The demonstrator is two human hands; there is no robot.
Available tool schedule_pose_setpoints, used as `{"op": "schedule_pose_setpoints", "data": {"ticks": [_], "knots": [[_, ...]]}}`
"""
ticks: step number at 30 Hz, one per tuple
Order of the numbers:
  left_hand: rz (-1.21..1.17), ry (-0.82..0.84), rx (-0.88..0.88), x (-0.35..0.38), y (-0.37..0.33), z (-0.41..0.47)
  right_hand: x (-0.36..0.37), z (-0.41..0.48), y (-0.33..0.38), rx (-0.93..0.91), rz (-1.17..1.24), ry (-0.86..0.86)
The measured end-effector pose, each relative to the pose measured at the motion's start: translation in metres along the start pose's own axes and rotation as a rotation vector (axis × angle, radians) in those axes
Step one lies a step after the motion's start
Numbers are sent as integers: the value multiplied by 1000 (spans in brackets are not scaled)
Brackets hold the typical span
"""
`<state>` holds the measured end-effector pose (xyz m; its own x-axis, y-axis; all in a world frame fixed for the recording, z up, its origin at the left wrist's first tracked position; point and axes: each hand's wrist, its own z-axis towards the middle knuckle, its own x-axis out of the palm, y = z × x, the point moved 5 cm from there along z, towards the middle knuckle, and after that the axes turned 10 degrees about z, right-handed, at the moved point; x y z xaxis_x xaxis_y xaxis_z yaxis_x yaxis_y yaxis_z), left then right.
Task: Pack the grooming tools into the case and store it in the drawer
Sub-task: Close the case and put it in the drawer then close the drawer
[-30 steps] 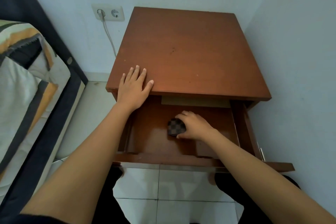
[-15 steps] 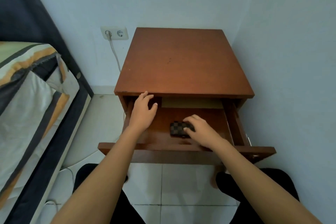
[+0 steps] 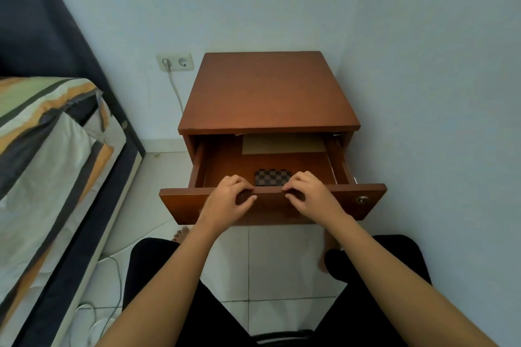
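Gripping open drawer (image 3: 180, 203) front, left hand (image 3: 228, 200), right hand (image 3: 310, 197), checkered case (image 3: 272, 177) inside, bed (image 3: 50, 155) left

Bedroom in a home. Wooden nightstand (image 3: 269, 90) directly ahead of both hands, tucked into a corner of pale blue walls (image 3: 423, 65); its drawer (image 3: 366, 200) stands pulled out under the fingers. Left of the left hand (image 3: 225, 200), a bed with striped bedding (image 3: 42, 149) in grey, orange and green on a dark frame (image 3: 56, 276). Beyond the left hand, on the wall beside the nightstand, a double wall socket (image 3: 175, 62) with one white cable (image 3: 176, 90) plugged in and trailing down. White tiled floor (image 3: 267, 262) beneath the forearms; bare feet visible below the drawer.
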<state>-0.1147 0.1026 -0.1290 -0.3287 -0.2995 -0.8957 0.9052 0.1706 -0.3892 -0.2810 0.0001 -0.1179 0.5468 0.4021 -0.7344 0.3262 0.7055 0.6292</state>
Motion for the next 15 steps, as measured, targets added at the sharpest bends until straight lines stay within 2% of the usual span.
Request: {"op": "schedule_pose_setpoints", "data": {"ticks": [5,15], "knots": [[86,-33,27,0,1,6,-2,4,-3,-41,-25,-42],[87,-100,-63,11,22,70,-1,66,-30,0,-91,-120]]}}
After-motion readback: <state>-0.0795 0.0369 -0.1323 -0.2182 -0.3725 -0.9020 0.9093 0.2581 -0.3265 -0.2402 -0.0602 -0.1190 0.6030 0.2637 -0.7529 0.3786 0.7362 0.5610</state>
